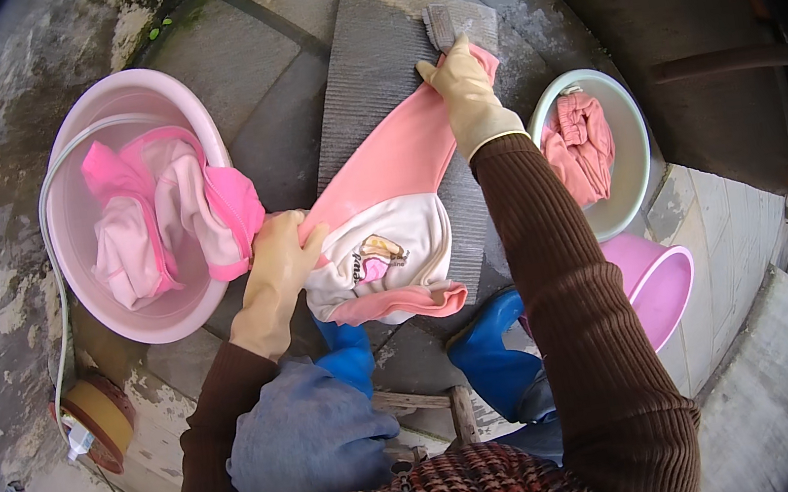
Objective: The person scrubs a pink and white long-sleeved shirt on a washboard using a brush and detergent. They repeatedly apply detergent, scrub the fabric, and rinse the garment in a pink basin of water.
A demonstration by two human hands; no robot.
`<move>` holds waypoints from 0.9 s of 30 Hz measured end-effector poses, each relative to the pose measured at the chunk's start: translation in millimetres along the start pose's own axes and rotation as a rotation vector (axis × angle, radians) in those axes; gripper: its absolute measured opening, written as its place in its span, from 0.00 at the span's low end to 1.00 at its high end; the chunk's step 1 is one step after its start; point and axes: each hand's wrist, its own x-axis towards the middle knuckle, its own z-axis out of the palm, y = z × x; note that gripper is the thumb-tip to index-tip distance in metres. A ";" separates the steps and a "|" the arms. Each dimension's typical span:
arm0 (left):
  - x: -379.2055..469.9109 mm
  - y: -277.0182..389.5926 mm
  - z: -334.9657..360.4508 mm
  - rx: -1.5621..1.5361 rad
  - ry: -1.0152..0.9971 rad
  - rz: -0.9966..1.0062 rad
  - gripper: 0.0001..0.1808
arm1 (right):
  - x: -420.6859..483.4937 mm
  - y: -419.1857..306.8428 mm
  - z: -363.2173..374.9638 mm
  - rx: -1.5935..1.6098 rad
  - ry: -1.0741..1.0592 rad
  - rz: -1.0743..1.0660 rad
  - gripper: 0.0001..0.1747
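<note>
A pink-and-white child's top [392, 235] with a printed picture on its chest lies over a ridged stone washing slab [363, 93]. My left hand [284, 260], in a cream rubber glove, grips the garment near the shoulder. Farther up the slab my right hand [465, 91], gloved alike, holds the pink sleeve close to its cuff, and the sleeve runs stretched between both hands. Just beyond the right hand's fingers a scrubbing brush [440, 27] rests on the slab. The top's lower hem hangs over the slab's near end.
At left, a large pink basin [159, 329] holds water and pink clothing [165, 209], with a pale hose [51, 246] over its rim. A pale basin [633, 162] with a salmon-pink garment [579, 147] stands right, beside a tilted pink bucket [661, 293]. Blue rubber boots [486, 353] flank a wooden stool [461, 412].
</note>
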 end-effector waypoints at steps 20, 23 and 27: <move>31.9 158.4 39.9 0.465 -0.770 0.543 0.40 | -5.6 112.0 -63.1 0.651 0.172 -0.082 0.34; 38.7 120.0 45.4 0.567 -0.319 0.739 0.40 | -49.7 146.0 -57.5 0.620 0.129 -0.191 0.32; 14.9 68.5 50.5 0.540 -0.117 0.737 0.39 | -158.2 122.2 -17.1 0.958 -0.413 0.038 0.40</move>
